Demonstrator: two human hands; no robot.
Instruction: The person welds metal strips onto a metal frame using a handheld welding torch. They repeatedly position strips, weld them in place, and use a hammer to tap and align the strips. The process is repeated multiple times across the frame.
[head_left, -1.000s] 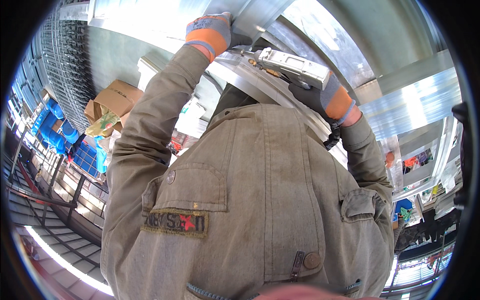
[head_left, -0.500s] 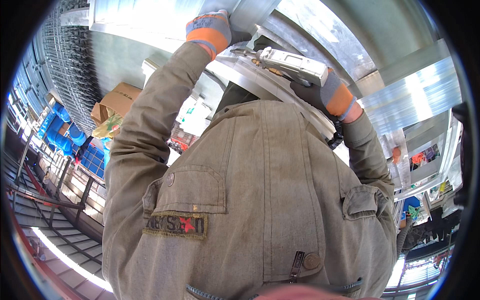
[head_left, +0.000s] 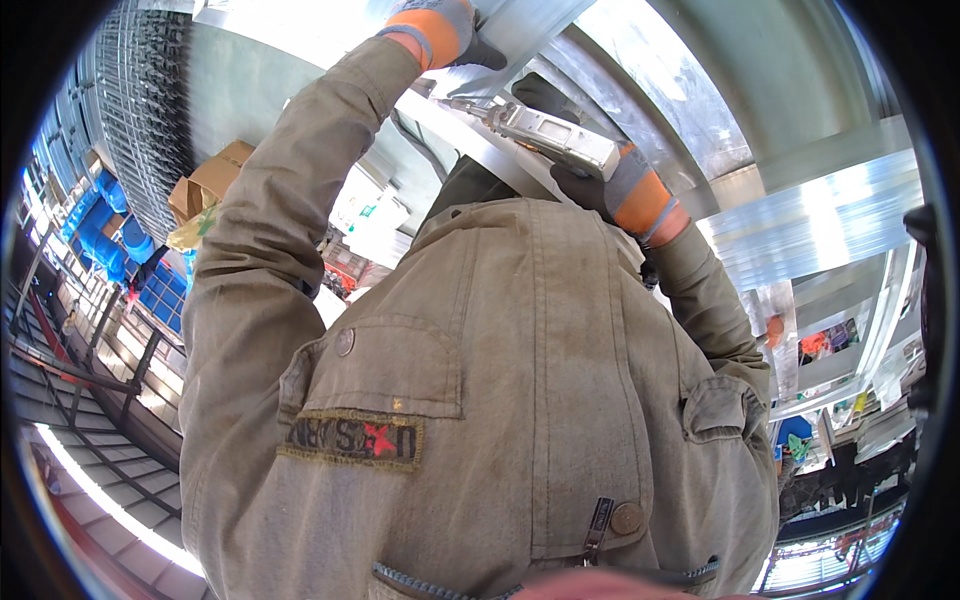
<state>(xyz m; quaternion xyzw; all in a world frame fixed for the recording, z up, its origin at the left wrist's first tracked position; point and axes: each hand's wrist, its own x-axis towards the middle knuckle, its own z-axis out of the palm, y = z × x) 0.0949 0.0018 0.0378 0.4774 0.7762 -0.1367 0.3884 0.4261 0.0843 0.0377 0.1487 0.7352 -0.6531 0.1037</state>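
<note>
My left hand, in a grey and orange glove, is closed over the edge of a shiny metal profile at the top of the view. Its dark thumb points right along the metal. Lower and to the right, my right hand, gloved alike, is wrapped round the grip of a silver power tool. The tool has a blocky body and a narrow nose that points left, close to the profile below my left hand. Whether the nose touches the metal, I cannot tell.
Long metal panels lie on the right. A dense stack of dark metal pieces stands at the far left. Below it are a cardboard box and blue wrapped bundles.
Both hands have shifted in the view, my left one up and slightly right, my right one left. The tool has moved left with my right hand, its nose nearer the profile.
</note>
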